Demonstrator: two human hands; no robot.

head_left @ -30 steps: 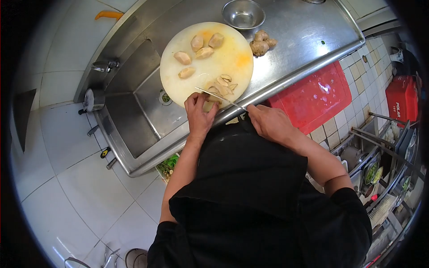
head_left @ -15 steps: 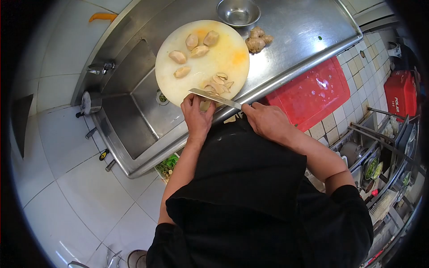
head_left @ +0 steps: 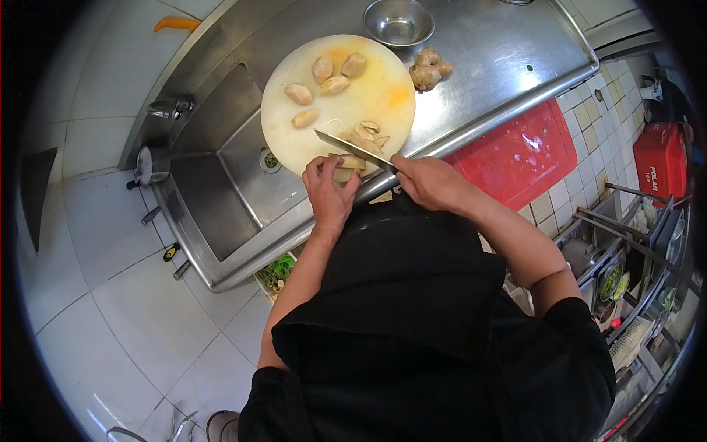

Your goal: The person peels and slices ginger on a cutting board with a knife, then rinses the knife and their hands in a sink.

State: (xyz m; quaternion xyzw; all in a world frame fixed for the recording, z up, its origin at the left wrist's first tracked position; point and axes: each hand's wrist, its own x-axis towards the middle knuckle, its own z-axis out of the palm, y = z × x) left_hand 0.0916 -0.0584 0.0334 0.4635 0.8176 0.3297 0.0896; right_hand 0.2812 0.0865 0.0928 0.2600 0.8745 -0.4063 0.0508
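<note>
Head view. Knife [head_left: 353, 149], straight metal blade: shifted since the previous frame, away from the left hand [head_left: 331, 195] and towards thin slices [head_left: 365, 135]. Right hand [head_left: 427, 182]: wrapped round its handle. Left hand: pinching a pale ginger piece [head_left: 353, 162] between fingertips, at the near edge of the round white board [head_left: 372, 92]. Beyond: five smooth, rounded chunks [head_left: 334, 85]; one knobbly brown root [head_left: 427, 72], metal counter [head_left: 501, 55].

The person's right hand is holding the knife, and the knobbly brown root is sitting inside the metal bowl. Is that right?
Not quite: the knobbly brown root isn't inside the metal bowl. The head view shows it outside, on the metal counter. The right hand is indeed holding the knife.
</note>
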